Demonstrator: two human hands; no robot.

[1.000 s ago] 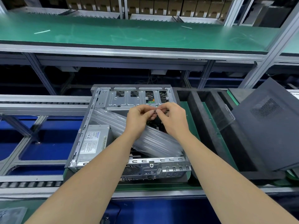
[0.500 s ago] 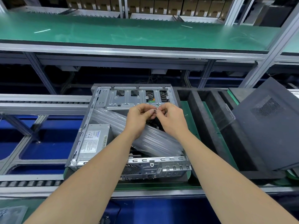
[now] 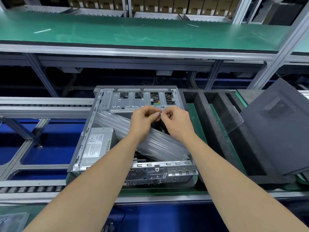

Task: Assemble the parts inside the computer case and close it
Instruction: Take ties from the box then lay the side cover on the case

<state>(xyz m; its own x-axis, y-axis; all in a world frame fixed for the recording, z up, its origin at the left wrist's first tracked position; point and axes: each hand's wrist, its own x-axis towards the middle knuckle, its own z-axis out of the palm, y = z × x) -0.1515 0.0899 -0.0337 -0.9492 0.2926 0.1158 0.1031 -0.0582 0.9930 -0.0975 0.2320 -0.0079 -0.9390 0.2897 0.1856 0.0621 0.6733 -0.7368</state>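
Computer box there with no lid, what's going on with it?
A person is working over the open computer case on an assembly line. The left hand and right hand pinch a small pale strip between them above the case's middle; what it is exactly is too small to tell. Inside lie a power supply and a clear plastic packing sleeve set slantwise. The dark side panel leans off to the right, so the case is not closed yet.

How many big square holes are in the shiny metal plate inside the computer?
4, side by side across the plate: far left, left-middle, right-middle, far right. The left hand and right hand may hide more.
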